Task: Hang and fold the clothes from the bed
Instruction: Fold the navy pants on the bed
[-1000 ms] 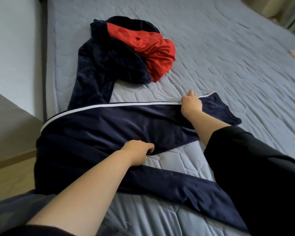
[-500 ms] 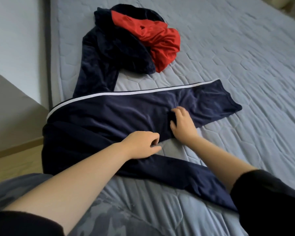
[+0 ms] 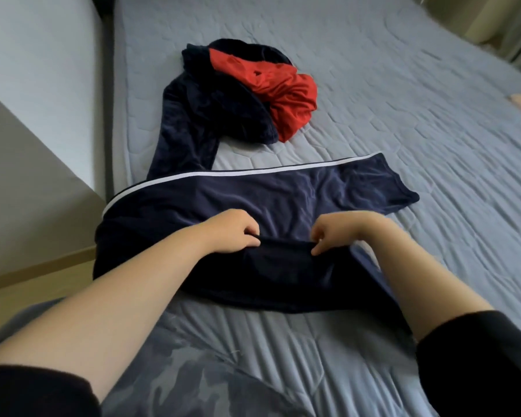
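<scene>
Toward the near left corner of the bed, both your forearms reach forward over the navy trousers, which lie crosswise with the waist end at the bed's left edge and the hem of the far leg pointing to the right. Your left hand is turned palm down, fingers curled, and pinches the upper edge of the near leg. Your right hand sits just beside it, knuckles up and fingers curled, pinching the same edge a little to the right. Between the two hands the cloth is drawn into a taut fold, lifted onto the far leg.

Half a second ago your right hand lay flat on the far leg with fingers spread, and a second ago it was up at the white stripe. It has now come back to the near leg and grips it. Your left hand has kept its hold at about the same spot. The patch of bed that showed between the two legs is now covered by the raised near leg.

Farther up the bed, near its left edge, a red garment lies bunched against a dark navy garment, both where they were.
</scene>
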### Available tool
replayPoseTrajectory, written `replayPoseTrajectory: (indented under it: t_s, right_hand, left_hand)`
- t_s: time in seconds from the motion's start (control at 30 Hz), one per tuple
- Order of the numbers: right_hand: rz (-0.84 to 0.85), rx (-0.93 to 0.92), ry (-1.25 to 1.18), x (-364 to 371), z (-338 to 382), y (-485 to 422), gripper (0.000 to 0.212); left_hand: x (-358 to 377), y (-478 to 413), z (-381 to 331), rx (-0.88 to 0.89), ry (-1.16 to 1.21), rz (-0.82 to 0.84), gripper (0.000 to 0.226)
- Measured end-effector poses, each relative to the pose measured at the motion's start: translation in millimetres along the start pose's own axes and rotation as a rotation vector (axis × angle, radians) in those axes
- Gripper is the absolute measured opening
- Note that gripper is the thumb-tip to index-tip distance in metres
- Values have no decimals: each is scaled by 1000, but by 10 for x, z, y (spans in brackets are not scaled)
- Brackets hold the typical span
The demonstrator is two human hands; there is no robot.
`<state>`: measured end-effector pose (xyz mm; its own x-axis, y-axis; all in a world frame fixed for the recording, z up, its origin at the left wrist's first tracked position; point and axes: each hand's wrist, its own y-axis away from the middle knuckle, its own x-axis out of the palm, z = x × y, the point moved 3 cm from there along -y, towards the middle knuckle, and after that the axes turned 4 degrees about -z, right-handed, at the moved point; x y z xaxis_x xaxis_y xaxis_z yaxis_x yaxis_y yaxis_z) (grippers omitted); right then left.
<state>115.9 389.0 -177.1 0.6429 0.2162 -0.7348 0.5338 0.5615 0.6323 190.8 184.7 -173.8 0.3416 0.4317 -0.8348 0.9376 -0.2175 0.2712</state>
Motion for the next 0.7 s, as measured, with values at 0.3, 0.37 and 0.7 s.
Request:
replayPoseTrajectory:
  t_s: [0.3,0.37,0.7]
  right_hand:
    - [-1056,272,-38,-609,5,-344,53]
    - [-933,344,-11,-324,-129,-460,48]
    - [-825,740,-411,66,-947,-550,63]
  left_hand:
    - [-191,-205,165,-201,-141,-549,58]
    - [44,-198,244,-216,-236,-405,61]
    - [441,-376,386,-270,-330,3,59]
